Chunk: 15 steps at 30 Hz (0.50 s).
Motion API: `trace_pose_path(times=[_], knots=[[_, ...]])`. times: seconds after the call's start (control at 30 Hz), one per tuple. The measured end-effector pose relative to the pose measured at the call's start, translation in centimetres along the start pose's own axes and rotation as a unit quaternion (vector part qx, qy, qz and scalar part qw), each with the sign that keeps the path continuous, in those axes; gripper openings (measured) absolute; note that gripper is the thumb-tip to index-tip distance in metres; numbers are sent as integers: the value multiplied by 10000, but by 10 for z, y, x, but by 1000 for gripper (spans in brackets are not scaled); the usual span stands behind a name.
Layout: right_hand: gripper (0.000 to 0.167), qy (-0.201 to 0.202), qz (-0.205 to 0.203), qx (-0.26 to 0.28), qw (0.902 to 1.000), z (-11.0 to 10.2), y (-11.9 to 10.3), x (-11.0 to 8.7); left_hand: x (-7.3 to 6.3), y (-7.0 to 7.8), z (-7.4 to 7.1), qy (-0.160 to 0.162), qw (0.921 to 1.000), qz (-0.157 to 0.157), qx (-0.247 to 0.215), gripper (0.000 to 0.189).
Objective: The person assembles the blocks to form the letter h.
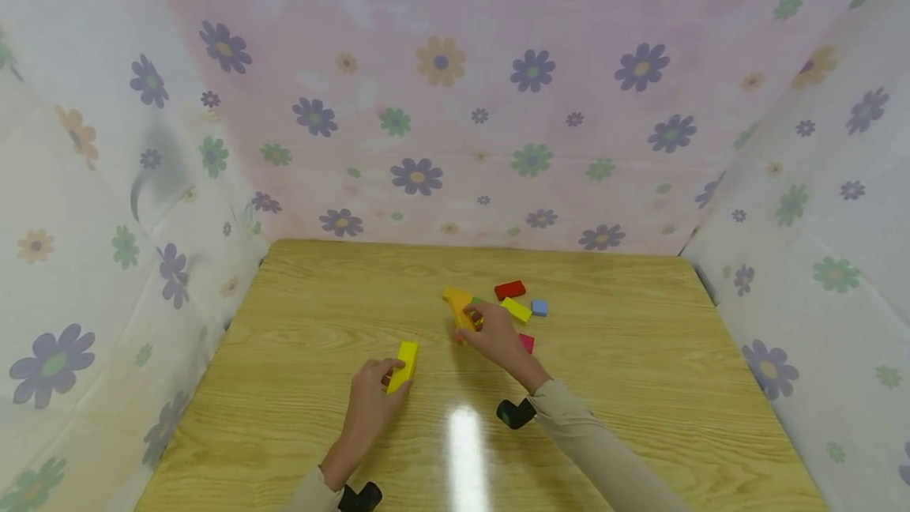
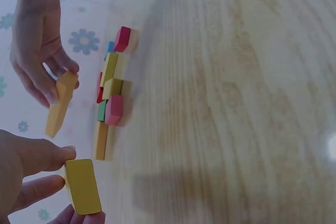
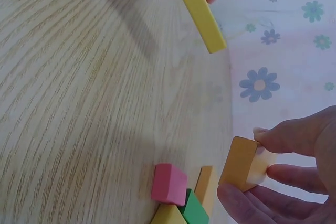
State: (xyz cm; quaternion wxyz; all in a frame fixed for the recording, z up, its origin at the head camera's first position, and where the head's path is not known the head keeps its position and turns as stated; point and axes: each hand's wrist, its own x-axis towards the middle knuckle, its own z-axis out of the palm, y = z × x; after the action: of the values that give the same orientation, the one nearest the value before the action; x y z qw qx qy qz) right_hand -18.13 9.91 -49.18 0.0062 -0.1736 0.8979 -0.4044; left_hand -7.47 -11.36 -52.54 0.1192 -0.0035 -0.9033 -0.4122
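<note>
While our left hand point(image 1: 368, 399) pinches a yellow block point(image 1: 405, 366), our right hand point(image 1: 495, 333) an orange block point(image 3: 237, 162), we seem mid-carry, needing steady placement next.

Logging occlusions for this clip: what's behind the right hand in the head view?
Past the right hand, a green block and a crimson block peek out. Their remaining parts, and anything else directly behind the hand, are covered in that view.

Flower-patterned walls point(image 1: 483, 141) border a glossy wood-grain table point(image 1: 626, 338).
</note>
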Motion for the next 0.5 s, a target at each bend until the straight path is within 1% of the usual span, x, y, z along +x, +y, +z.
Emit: trace_pose_path(times=[0.07,0.13,0.27,0.33,0.4,0.5], knots=[[34,-25,-20,28,10000,4,-1,2,-4,-1,0,-8,10000,-16,6,24],[32,-54,-36,88,9999,8,-2,3,-9,-2,1,-67,9999,-96,-18,24],[30,-116,-73,176,9998,19,-6,7,-19,-6,3,-228,9991,-346,-55,24],[28,-157,-93,188,9997,25,-8,8,-24,-9,4,-287,9987,-423,-90,24],[27,-209,-146,117,9996,30,-9,9,-28,-11,5,-336,9982,-486,-105,24],[25,-247,-170,41,9995,39,-13,10,-33,-11,6,-326,9979,-538,-118,24]])
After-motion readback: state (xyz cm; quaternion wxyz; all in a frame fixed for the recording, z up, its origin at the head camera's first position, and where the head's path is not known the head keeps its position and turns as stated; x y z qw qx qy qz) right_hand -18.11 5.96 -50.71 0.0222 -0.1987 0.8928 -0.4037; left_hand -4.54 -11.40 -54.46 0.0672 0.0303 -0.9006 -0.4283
